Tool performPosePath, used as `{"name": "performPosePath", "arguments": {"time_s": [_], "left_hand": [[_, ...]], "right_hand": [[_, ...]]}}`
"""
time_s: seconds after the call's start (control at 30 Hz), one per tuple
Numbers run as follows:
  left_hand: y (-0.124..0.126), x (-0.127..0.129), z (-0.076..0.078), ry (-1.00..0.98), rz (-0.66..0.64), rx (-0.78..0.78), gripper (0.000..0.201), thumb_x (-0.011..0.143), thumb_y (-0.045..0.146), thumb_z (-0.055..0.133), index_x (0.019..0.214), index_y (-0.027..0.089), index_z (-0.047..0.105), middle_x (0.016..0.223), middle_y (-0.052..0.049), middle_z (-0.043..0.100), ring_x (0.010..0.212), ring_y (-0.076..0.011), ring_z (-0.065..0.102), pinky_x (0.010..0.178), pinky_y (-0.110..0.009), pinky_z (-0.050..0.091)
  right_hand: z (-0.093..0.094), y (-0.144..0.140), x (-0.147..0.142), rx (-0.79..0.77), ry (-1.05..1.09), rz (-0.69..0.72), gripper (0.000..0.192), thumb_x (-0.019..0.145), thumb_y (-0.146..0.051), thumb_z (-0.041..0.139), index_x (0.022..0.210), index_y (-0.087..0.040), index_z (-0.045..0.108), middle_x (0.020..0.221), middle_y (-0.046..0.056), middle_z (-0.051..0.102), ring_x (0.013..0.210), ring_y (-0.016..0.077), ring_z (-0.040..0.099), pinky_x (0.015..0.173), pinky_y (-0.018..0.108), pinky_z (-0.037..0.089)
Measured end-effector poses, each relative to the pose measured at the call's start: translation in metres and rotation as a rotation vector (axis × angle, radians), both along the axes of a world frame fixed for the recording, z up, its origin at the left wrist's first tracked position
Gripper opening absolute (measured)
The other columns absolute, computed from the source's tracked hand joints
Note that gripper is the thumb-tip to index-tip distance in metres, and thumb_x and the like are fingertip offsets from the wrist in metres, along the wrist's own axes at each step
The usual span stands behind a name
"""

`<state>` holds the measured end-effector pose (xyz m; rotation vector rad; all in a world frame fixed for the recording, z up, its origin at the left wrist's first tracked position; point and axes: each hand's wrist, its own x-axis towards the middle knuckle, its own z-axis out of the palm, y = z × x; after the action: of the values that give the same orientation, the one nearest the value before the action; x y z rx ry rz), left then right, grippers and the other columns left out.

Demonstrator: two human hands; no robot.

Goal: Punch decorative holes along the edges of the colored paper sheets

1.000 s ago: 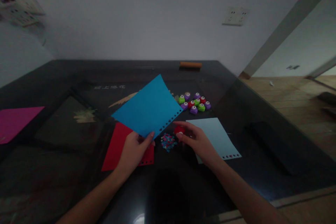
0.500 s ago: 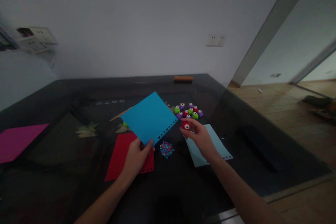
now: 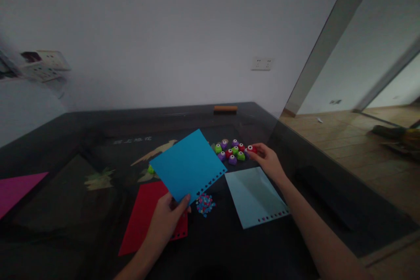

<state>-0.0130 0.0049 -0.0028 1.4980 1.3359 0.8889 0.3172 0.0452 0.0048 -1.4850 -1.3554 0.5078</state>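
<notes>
While the left hand (image 3: 166,223) pinches the blue paper (image 3: 187,165) by its corner, lifted off the table (image 3: 65,140), the right hand (image 3: 267,159) grips a red punch (image 3: 252,149) beside the punch pile (image 3: 231,151).

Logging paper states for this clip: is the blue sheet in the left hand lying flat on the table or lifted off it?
Lifted. The left hand pinches the blue sheet by its corner, tilted above the red sheet.

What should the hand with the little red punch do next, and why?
Probably set the red punch down at the edge of the punch pile. The right hand holds it right beside that pile, and the left hand holds up the blue paper, whose edge is already punched.
</notes>
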Motion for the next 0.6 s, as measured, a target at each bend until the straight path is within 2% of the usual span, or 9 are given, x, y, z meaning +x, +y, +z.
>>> {"name": "performPosePath", "arguments": {"time_s": [0.1, 0.23, 0.47, 0.6], "left_hand": [[-0.006, 0.006, 0.000, -0.064, 0.020, -0.063, 0.033, 0.068, 0.048, 0.059, 0.063, 0.016, 0.057, 0.052, -0.002, 0.061, 0.051, -0.0179, 0.054, 0.053, -0.028, 0.040], [-0.012, 0.010, 0.001, -0.055, -0.001, -0.101, 0.033, 0.068, 0.049, 0.060, 0.062, 0.016, 0.057, 0.051, -0.002, 0.060, 0.049, -0.0164, 0.054, 0.052, -0.027, 0.041], [-0.010, 0.006, -0.002, 0.016, -0.098, -0.135, 0.035, 0.069, 0.050, 0.059, 0.066, 0.015, 0.058, 0.055, -0.003, 0.063, 0.053, -0.0179, 0.058, 0.053, -0.028, 0.044], [-0.011, 0.005, -0.001, 0.035, -0.112, -0.128, 0.035, 0.070, 0.050, 0.058, 0.064, 0.015, 0.058, 0.055, -0.004, 0.063, 0.053, -0.0173, 0.058, 0.053, -0.027, 0.044]], "right_hand": [[-0.014, 0.001, 0.006, -0.058, -0.174, 0.004, 0.032, 0.072, -0.043, 0.063, 0.090, -0.016, 0.063, 0.084, 0.006, 0.066, 0.073, 0.0191, 0.060, 0.069, 0.034, 0.047], [-0.020, 0.002, 0.013, -0.060, -0.339, 0.046, 0.030, 0.071, -0.039, 0.066, 0.089, -0.015, 0.066, 0.085, 0.007, 0.064, 0.073, 0.0180, 0.058, 0.068, 0.032, 0.046], [-0.026, 0.002, 0.005, -0.140, -0.357, 0.085, 0.028, 0.070, -0.033, 0.068, 0.092, -0.016, 0.068, 0.085, 0.006, 0.066, 0.073, 0.0173, 0.059, 0.067, 0.031, 0.045], [-0.025, 0.001, -0.004, -0.129, -0.366, 0.069, 0.026, 0.070, -0.030, 0.069, 0.092, -0.016, 0.068, 0.086, 0.006, 0.066, 0.074, 0.0171, 0.059, 0.069, 0.031, 0.045]]}}
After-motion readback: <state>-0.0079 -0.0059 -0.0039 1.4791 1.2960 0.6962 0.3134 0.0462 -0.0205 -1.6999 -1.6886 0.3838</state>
